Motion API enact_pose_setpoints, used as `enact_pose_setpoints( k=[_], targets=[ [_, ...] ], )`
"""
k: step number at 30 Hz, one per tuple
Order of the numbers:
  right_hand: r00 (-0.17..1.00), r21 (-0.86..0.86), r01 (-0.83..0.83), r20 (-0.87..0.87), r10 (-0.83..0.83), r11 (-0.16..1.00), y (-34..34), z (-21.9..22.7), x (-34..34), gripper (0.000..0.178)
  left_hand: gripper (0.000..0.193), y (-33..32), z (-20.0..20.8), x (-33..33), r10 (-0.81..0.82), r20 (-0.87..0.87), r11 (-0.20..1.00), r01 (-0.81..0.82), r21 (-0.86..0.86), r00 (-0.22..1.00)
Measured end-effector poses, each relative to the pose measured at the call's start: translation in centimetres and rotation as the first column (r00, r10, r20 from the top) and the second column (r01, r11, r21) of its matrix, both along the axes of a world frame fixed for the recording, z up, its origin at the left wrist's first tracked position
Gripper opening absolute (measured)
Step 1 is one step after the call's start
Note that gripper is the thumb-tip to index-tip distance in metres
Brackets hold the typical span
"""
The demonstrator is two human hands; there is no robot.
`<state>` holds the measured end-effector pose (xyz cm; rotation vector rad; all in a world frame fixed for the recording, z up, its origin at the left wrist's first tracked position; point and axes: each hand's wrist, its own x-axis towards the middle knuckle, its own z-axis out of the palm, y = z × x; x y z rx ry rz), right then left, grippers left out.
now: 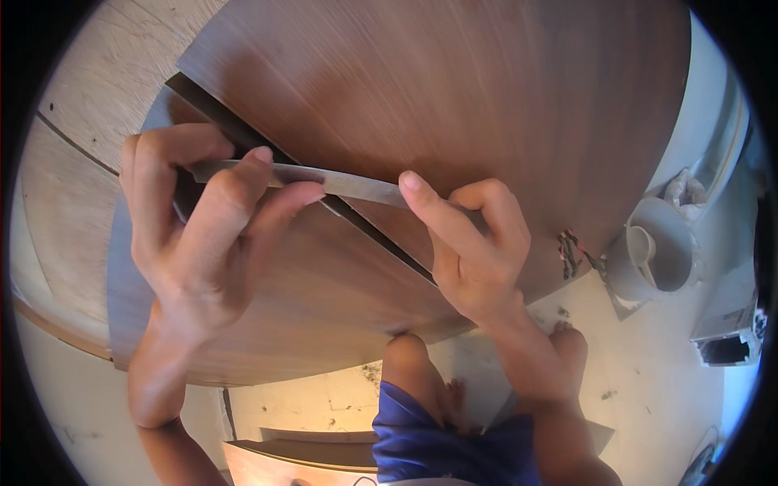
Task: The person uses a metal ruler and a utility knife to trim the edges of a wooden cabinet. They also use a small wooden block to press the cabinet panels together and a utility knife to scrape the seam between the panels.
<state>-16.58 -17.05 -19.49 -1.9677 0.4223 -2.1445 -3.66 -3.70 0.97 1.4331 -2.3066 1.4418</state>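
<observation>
Thin grey strip (pixel 356 185) was suspended, slightly bowed, above the brown wood-grained surface (pixel 486 97), nearer its left edge than its right edge. The left hand (pixel 194 243) pinched the strip's left part between fingers and thumb; the right hand (pixel 485 247) pinched the other end between thumb and curled index finger (the strip's tip was hidden there). The 2 grips stood well apart, presumably so that so thin a piece was supported toward both ends. Beneath it, a dark gap (pixel 381 239) ran obliquely from the surface's upper-left edge toward its lower edge. Near the lower-right edge lay a red-and-black object (pixel 570 251), too small to identify; beyond that edge stood a grey bucket (pixel 618 267) containing a scoop (pixel 641 245), probably placed within reach.
</observation>
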Motion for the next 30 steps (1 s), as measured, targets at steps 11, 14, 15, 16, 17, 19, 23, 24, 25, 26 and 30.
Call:
enact_pose_setpoints(
  k=[11,14,15,16,17,19,23,24,25,26,30],
  targets=[
    [0.989,0.089,0.143,0.017,-0.146,0.986,1.0,-2.1,1.7,0.049,0.048,-0.6,-0.4,0.8,-0.02,0.145,0.999,0.027,-0.046,0.989],
    [0.992,0.153,0.093,0.073,-0.105,0.984,1.6,-1.6,1.8,0.048,0.044,-0.9,-0.9,0.3,-0.011,0.169,0.999,0.018,-0.04,0.986],
    [0.991,0.168,0.084,0.092,-0.1,0.982,1.7,-1.5,2.0,0.048,0.043,-1.1,-1.0,0.3,-0.021,0.167,0.999,0.027,-0.038,0.986],
    [0.988,0.173,0.09,0.108,-0.11,0.981,1.7,-1.6,2.3,0.048,0.042,-1.2,-1.1,0.4,-0.028,0.166,0.999,0.034,-0.034,0.986],
    [0.985,0.179,0.096,0.124,-0.119,0.979,1.8,-1.7,2.6,0.048,0.041,-1.3,-1.3,0.6,-0.045,0.152,0.998,0.051,-0.032,0.987],
    [0.986,0.189,0.084,0.127,-0.109,0.978,1.8,-1.7,2.5,0.048,0.041,-1.8,-1.4,0.8,-0.079,0.132,0.996,0.084,-0.03,0.988],
    [0.982,0.235,0.034,0.173,-0.076,0.971,2.5,-2.2,2.7,0.046,0.044,-2.1,-1.4,0.6,-0.096,0.098,0.995,0.096,0.001,0.991],
    [0.98,0.245,0.021,0.188,-0.068,0.969,2.7,-2.4,2.8,0.046,0.044,-2.0,-1.4,0.5,-0.102,0.09,0.995,0.102,0.007,0.991],
    [0.977,0.252,0.017,0.202,-0.07,0.967,2.9,-2.5,3.0,0.045,0.045,-2.0,-1.3,0.4,-0.11,0.081,0.994,0.109,0.015,0.991],
    [0.975,0.247,0.018,0.21,-0.071,0.969,2.9,-2.6,3.0,0.044,0.045,-2.1,-1.3,0.4,-0.131,0.073,0.991,0.131,0.018,0.989],
    [0.974,0.215,0.004,0.22,-0.052,0.977,2.5,-2.6,3.2,0.041,0.043,-2.6,-0.9,0.5,-0.165,0.072,0.986,0.164,0.015,0.984]
  ],
)
